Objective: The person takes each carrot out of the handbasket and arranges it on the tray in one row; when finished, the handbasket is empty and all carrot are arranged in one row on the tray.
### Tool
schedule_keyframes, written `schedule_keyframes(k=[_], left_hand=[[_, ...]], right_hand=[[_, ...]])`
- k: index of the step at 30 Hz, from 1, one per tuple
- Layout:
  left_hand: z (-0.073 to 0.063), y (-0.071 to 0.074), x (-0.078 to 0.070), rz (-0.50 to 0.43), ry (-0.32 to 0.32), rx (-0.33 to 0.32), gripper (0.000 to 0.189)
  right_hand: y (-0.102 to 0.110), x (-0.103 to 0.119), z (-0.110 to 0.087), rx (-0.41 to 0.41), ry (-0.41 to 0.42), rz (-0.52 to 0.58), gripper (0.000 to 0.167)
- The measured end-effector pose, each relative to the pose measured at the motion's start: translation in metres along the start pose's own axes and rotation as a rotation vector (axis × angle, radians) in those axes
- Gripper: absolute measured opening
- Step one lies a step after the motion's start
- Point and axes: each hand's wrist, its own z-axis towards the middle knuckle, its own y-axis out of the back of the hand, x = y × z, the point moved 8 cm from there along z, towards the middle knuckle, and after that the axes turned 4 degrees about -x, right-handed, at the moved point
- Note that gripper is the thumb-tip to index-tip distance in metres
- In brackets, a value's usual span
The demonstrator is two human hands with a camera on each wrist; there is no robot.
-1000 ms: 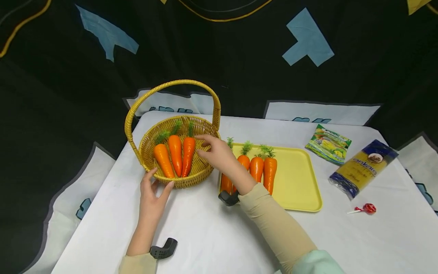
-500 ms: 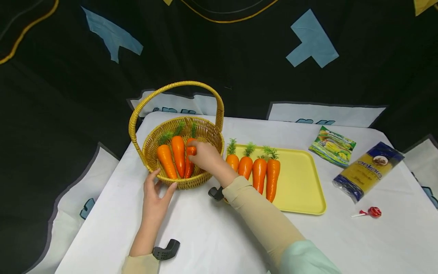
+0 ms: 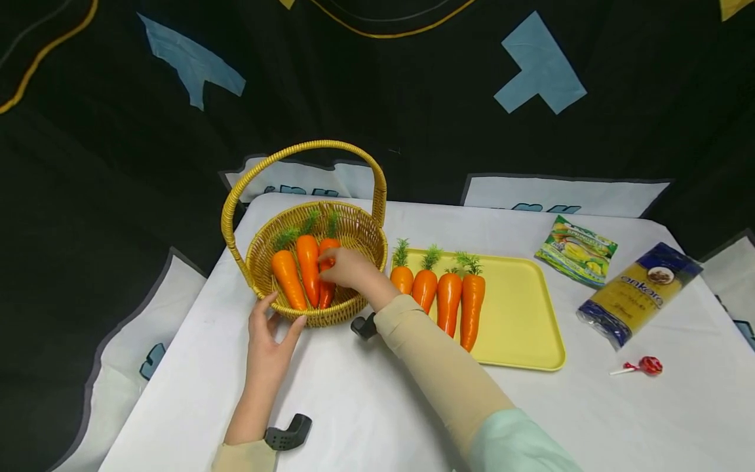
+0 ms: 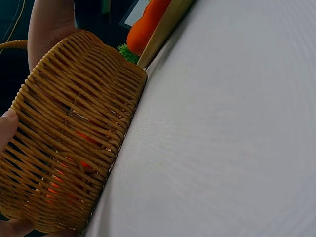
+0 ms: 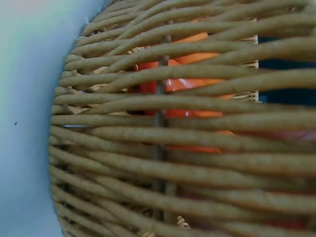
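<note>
A woven wicker basket (image 3: 315, 318) with a tall arched handle stands at the left of the table in the head view. Inside lie three orange carrots with green tops, side by side. My right hand (image 3: 356, 272) reaches over the basket's right side and grips the rightmost carrot (image 3: 326, 296), covering its middle. My left hand (image 3: 270, 351) holds the basket's near rim, thumb and fingers spread apart along it. In the left wrist view the thumb (image 4: 7, 127) touches the basket wall. The right wrist view shows wicker strands (image 5: 222, 103) up close, with orange behind them.
Right of the basket, a yellow tray (image 3: 519, 308) bears several carrots (image 3: 472, 305), partly behind my right sleeve. Further right lie a green packet (image 3: 577, 252), a blue-and-gold pasta bag (image 3: 639, 292) and a red lollipop (image 3: 651, 366). A dark curtain (image 3: 413, 118) hangs behind the table.
My right hand has moved from beside the rightmost basket carrot left onto it and taken hold of it. My left hand stays at the basket rim.
</note>
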Motion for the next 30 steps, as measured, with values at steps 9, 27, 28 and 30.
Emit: schedule_keyframes(k=[9,27,28,30], left_hand=[[-0.0008,-0.0010,0.0024,-0.007,-0.011,-0.007,0.067],[-0.0015,0.0003,-0.0022,0.002,-0.027,-0.008,0.065],[-0.0013,0.0005,-0.0024,-0.002,-0.030,-0.011,0.065],[-0.0009,0.0009,-0.0030,-0.005,-0.038,-0.016,0.064]], right_hand=[[-0.0054,-0.0037,0.0019,0.029,-0.040,0.080,0.039],[-0.0011,-0.0032,0.0007,-0.042,-0.006,0.167,0.032],[-0.0001,-0.0020,0.0004,-0.048,0.005,0.165,0.031],[0.0024,0.0004,-0.0004,-0.067,0.030,0.152,0.030]])
